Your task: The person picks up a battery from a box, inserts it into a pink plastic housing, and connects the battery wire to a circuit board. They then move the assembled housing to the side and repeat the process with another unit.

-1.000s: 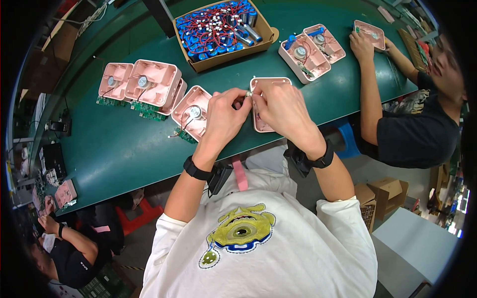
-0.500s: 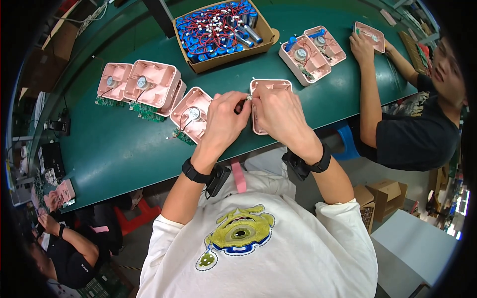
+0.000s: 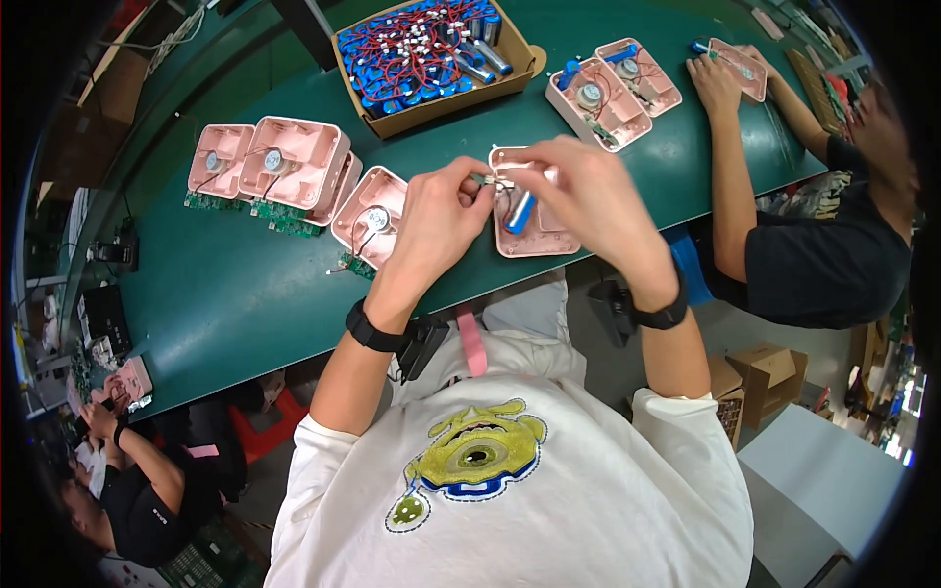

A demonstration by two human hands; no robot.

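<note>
- Reference: the clock face is centred on the work housing; 12 o'clock points away from the person.
- Work housing (image 3: 510, 244): pink open shell, lying on the green bench (image 3: 235, 304) directly ahead of the person; a blue cell (image 3: 520, 214) lies tilted inside.
- Left hand (image 3: 441, 211): at 9 o'clock; thumb and forefinger pinch a small white-and-green part (image 3: 485, 180) at the housing's rim.
- Right hand (image 3: 598, 201): at 2 o'clock, partly blurred, over the housing; fingers bent toward the same part. Grip on it: cannot tell.
- Speaker housing (image 3: 397, 189): at 9 o'clock, just beside the left hand.
- Cardboard box (image 3: 451, 102): at 11 o'clock, filled with wired blue cells.
- Paired housings (image 3: 610, 130): at 1 o'clock, side by side.
</note>
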